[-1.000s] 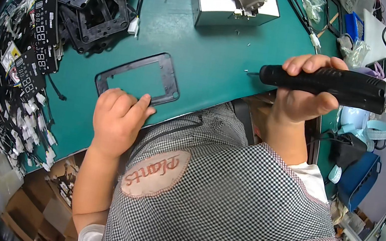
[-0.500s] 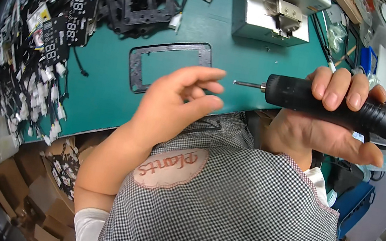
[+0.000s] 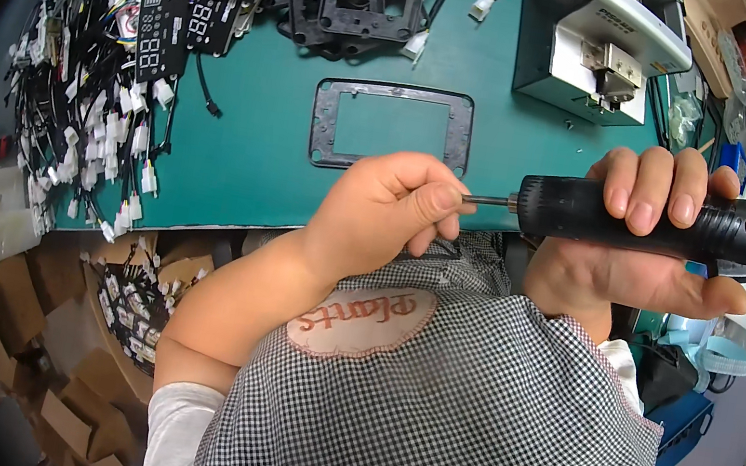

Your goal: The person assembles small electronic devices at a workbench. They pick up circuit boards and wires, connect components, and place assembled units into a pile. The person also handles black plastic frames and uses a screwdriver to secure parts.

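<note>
My right hand (image 3: 647, 228) is wrapped round a black electric screwdriver (image 3: 572, 211), held level with its bit toward the left. The thumb and index finger of my left hand (image 3: 397, 203) pinch the tip of the thin metal screwdriver bit (image 3: 488, 199); whether a screw sits there is hidden by the fingers. Just beyond my left hand, a black rectangular plastic frame (image 3: 323, 118) lies flat on the green work surface (image 3: 254, 185).
Wired display boards (image 3: 162, 34) with white connectors are heaped at the left. More black plastic frames (image 3: 367, 22) are piled at the back. A metal box-shaped machine (image 3: 604, 65) stands at the back right. Cardboard boxes (image 3: 38, 317) lie below the table's left edge.
My left hand has moved right and closed its fingertips on the end of the bit, which was bare before. The view has shifted, so the table's things appear farther right.
</note>
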Motion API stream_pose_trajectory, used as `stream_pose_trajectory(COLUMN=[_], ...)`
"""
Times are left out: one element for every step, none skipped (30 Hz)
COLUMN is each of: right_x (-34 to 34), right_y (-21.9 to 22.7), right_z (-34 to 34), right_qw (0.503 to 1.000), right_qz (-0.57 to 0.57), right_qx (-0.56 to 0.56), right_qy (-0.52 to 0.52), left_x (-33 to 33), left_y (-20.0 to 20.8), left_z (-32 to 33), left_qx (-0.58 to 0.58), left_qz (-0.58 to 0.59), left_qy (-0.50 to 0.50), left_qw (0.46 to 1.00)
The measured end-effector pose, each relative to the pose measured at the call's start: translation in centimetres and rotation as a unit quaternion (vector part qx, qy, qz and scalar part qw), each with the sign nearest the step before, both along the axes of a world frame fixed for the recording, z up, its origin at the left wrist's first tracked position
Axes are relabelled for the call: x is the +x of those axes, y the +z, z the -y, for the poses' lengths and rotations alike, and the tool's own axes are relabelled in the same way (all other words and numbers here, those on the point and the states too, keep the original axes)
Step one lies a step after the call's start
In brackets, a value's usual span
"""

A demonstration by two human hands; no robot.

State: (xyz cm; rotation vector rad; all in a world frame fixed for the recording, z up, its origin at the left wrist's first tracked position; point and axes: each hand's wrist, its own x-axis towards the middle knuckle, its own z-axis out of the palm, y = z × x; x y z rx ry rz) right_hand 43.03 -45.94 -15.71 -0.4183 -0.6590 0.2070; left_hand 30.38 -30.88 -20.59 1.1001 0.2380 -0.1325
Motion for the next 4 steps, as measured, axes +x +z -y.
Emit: stream_pose_trajectory(right_x=[0.0, -0.1, -0.2, -0.3], right_y=[0.0, 0.1, 0.2, 0.5], right_z=[-0.3, -0.5, -0.6, -0.8], right_qw=[1.0, 1.0, 0.999, 0.999], right_qz=[-0.004, -0.008, -0.011, -0.013], right_qx=[-0.002, -0.005, -0.007, -0.018], right_qy=[0.011, 0.022, 0.034, 0.025], left_x=[-0.3, -0.6, -0.8, -1.1], left_y=[0.1, 0.2, 0.3, 0.5], left_z=[-0.3, -0.6, -0.8, -1.4], left_qx=[-0.026, -0.052, -0.078, -0.07], left_qz=[-0.014, -0.028, -0.041, -0.043], left_qy=[-0.016, -0.032, -0.046, -0.04], left_qw=[0.999, 0.998, 0.995, 0.996])
